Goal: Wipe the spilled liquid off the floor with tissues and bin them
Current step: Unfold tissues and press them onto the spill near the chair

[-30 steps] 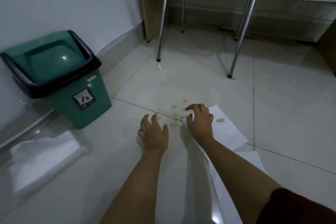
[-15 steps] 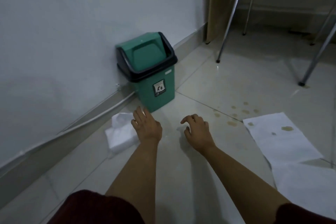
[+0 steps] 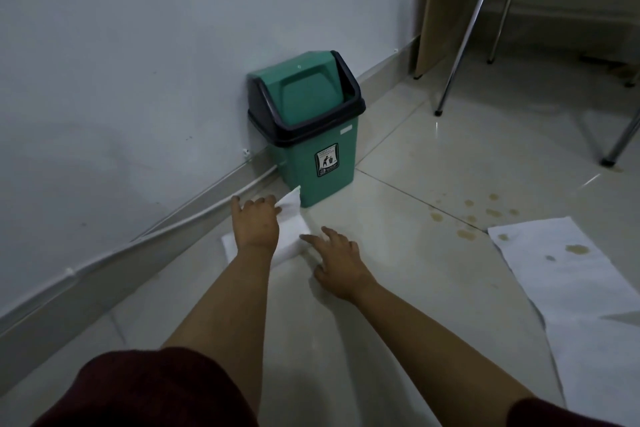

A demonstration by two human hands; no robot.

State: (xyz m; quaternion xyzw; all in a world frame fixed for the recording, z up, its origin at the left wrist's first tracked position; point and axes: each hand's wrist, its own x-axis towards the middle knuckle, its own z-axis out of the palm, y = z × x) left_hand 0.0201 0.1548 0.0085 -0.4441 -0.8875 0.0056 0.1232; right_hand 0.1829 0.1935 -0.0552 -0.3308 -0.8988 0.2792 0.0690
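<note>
Notably, the tissue pack (image 3: pixel 289 236) lies just before the green swing-lid bin (image 3: pixel 308 135), its top sheet pinched by the left hand (image 3: pixel 256 222), the right hand (image 3: pixel 337 262) spread flat beside it; brown spill drops (image 3: pixel 467 215) sit at three o'clock.

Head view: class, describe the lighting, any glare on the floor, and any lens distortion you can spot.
Head view: dim, cool light; glossy floor tiles carry a small bright glint below the chair leg; the baseboard bows, showing wide-angle distortion; the green bin and the brown drops stay fairly sharp.
</note>
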